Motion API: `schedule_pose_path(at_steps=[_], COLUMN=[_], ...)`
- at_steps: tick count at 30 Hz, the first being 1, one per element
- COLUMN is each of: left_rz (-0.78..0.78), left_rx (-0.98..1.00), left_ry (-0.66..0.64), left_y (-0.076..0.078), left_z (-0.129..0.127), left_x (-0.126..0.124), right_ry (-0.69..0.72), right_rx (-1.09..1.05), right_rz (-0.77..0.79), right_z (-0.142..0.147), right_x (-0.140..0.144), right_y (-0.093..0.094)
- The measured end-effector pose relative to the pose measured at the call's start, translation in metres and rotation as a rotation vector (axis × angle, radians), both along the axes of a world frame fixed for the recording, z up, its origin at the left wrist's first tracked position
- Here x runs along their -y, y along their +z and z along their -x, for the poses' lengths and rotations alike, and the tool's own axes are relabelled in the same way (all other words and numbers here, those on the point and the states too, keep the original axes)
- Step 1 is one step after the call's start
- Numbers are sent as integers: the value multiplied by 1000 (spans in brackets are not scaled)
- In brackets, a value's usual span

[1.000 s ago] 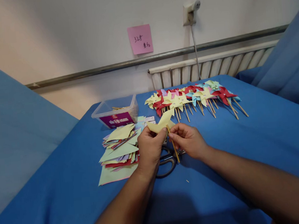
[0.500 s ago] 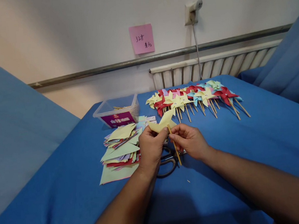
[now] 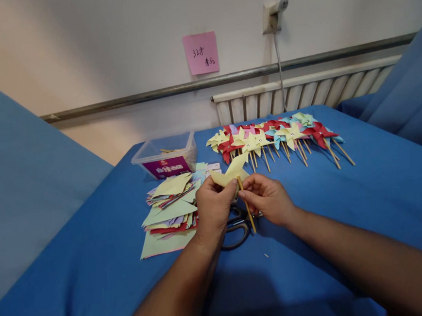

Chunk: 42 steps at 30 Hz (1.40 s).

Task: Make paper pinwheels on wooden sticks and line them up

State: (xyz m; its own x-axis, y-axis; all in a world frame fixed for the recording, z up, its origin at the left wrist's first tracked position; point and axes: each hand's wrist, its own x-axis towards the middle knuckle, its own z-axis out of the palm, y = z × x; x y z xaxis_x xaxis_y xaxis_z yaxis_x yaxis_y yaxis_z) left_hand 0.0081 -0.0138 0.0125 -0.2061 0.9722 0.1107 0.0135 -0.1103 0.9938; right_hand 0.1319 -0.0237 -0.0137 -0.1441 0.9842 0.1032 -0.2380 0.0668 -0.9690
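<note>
My left hand (image 3: 212,209) pinches a folded yellow paper pinwheel head (image 3: 230,172) from the left. My right hand (image 3: 268,198) grips the thin wooden stick (image 3: 248,213) that runs down from the paper. Both hands meet above a pair of black-handled scissors (image 3: 234,229) lying on the blue-covered table (image 3: 364,199). Just left of my left hand lies a loose pile of cut coloured paper squares (image 3: 169,210). A row of several finished pinwheels (image 3: 275,138) in yellow, red and light blue lies beyond my hands.
A clear plastic box (image 3: 165,156) with a purple label stands at the back left of the table. Behind are a white radiator (image 3: 301,92), a metal rail, a pink sticky note (image 3: 201,52) and a wall socket with a cable. Blue-covered surfaces flank both sides.
The hands keep their hold on the yellow paper and stick with barely any motion; the view has shifted slightly.
</note>
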Motion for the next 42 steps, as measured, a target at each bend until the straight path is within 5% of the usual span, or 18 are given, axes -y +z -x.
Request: schedule_pose_path(at_steps=[42], left_rz=[-80], left_rx=[-185], left_ry=[22], left_y=[-2], left_z=[1], left_x=[5], right_ry=[25], right_rx=[38], right_rz=[-23], right_z=[-1], right_x=[1], right_y=[-1])
